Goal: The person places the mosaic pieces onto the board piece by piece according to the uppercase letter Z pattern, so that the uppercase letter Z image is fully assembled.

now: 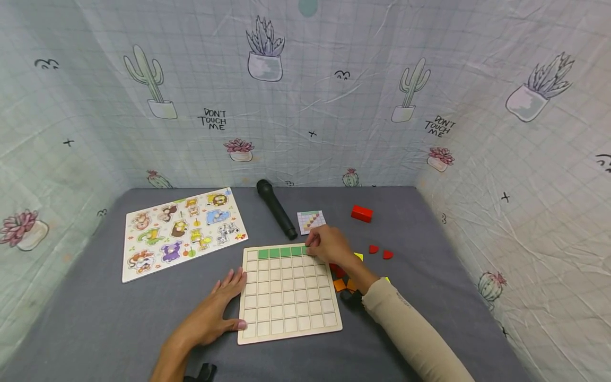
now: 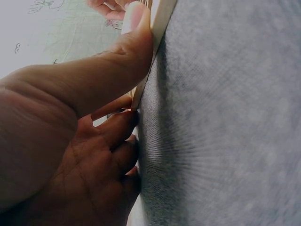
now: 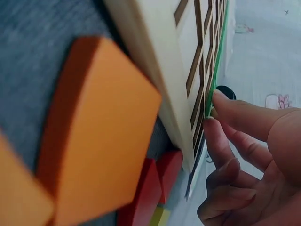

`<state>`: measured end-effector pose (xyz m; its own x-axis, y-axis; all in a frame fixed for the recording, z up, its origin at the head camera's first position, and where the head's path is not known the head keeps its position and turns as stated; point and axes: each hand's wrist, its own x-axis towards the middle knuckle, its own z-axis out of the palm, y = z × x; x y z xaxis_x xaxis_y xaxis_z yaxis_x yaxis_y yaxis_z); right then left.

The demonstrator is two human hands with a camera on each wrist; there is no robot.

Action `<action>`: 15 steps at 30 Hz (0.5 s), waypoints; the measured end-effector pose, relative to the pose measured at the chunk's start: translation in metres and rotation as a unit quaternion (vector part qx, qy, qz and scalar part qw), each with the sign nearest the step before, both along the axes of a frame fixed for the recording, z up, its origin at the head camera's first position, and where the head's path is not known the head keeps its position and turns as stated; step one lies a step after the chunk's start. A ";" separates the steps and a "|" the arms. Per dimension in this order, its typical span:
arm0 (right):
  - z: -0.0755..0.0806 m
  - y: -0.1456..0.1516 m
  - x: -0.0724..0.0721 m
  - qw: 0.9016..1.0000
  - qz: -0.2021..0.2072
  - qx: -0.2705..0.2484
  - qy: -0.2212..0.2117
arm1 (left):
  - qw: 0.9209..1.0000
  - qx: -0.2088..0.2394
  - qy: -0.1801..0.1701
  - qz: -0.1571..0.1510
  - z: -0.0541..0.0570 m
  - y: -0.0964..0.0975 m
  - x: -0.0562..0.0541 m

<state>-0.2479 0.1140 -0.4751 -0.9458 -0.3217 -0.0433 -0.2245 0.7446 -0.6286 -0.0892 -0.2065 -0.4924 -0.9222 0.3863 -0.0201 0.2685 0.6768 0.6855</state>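
A wooden grid board lies on the grey cloth, with a row of green square tiles in its top row. My left hand rests along the board's left edge, fingers spread; its thumb touches the rim. At the board's top right corner, my right hand pinches a green tile between thumb and fingertips, low over the top row. That tile is mostly hidden by the fingers. Beside the board's right edge, partly under the right forearm, lie orange tiles and red pieces.
An animal puzzle board lies at the back left. A black microphone and a small pattern card are behind the grid board. To the right sit a red block and two red hearts. Printed curtains surround the table.
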 end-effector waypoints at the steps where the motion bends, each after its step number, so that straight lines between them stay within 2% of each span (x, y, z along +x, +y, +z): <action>1: 0.001 0.002 0.000 1.000 0.004 -0.005 -0.003 | 1.000 -0.001 -0.003 0.001 0.000 0.000 0.000; 7: 0.006 0.025 0.006 0.999 0.012 -0.038 -0.017 | 1.000 0.006 -0.003 0.003 -0.001 0.000 0.000; 15: 0.009 0.065 0.015 0.999 -0.025 -0.021 -0.017 | 1.000 0.010 -0.005 0.002 0.000 0.000 -0.001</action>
